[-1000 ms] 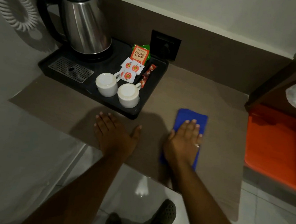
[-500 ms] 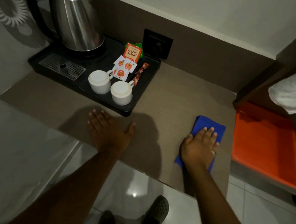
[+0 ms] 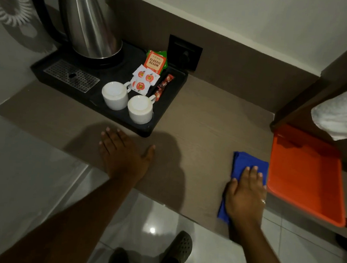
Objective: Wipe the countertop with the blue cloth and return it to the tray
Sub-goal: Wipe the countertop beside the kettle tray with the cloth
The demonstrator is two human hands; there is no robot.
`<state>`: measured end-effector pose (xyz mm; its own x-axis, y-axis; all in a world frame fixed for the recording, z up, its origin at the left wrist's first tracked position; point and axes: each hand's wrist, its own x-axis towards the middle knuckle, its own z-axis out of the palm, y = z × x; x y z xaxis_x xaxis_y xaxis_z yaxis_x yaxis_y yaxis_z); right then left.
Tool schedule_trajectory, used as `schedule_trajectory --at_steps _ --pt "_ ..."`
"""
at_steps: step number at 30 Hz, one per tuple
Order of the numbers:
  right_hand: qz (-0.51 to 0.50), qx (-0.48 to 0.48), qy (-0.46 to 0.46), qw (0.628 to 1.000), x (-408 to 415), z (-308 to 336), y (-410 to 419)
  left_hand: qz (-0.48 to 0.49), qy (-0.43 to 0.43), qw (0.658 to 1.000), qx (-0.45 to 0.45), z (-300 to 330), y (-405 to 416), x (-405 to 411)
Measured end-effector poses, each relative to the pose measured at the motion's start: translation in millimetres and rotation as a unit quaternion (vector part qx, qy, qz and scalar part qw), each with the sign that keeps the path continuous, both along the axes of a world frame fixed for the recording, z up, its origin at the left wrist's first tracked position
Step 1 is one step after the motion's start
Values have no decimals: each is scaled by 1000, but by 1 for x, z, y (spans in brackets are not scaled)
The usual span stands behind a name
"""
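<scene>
A folded blue cloth lies flat on the brown countertop, close to its right end. My right hand presses palm-down on the cloth's near half, fingers together, covering much of it. The cloth's right edge almost touches an orange tray that sits just beyond the counter's right end. My left hand rests flat on the bare counter near the front edge, fingers spread, holding nothing.
A black tray at the back left carries a steel kettle, two white cups and tea sachets. A wall socket sits behind it. White fabric hangs at the right. Tiled floor and my shoes show below.
My right hand has slid the blue cloth rightwards along the counter, up to the orange tray's edge. My left hand has stayed planted on the counter.
</scene>
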<state>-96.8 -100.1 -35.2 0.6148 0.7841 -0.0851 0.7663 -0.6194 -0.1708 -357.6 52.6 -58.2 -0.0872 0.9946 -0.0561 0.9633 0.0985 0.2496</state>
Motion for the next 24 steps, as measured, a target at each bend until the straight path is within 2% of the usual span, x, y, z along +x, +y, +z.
schedule_trajectory --at_steps 3,5,6,8,11,14,19,22,24 --pt "-75 -12 1 997 25 10 63 4 10 1000 10 -2 0 0" --pt "-90 -21 16 996 23 15 106 6 15 1000 18 -5 -1 2" --pt "-62 -16 18 998 12 14 123 6 18 1000 25 -7 0 2" --pt "59 0 17 998 -22 6 135 8 25 999 36 -9 0 2" --pt "244 0 13 970 -37 -2 105 4 25 999 44 -5 -3 2" --pt "295 -6 38 955 7 2 84 6 17 999 33 2 -4 1" --pt "137 0 6 991 66 -2 119 10 17 1000 16 3 -4 2" --pt "9 -19 -14 1000 58 1 175 10 32 999 16 2 -3 3" --pt "-17 -24 -1 1000 37 3 209 15 34 999 15 1 -2 3"
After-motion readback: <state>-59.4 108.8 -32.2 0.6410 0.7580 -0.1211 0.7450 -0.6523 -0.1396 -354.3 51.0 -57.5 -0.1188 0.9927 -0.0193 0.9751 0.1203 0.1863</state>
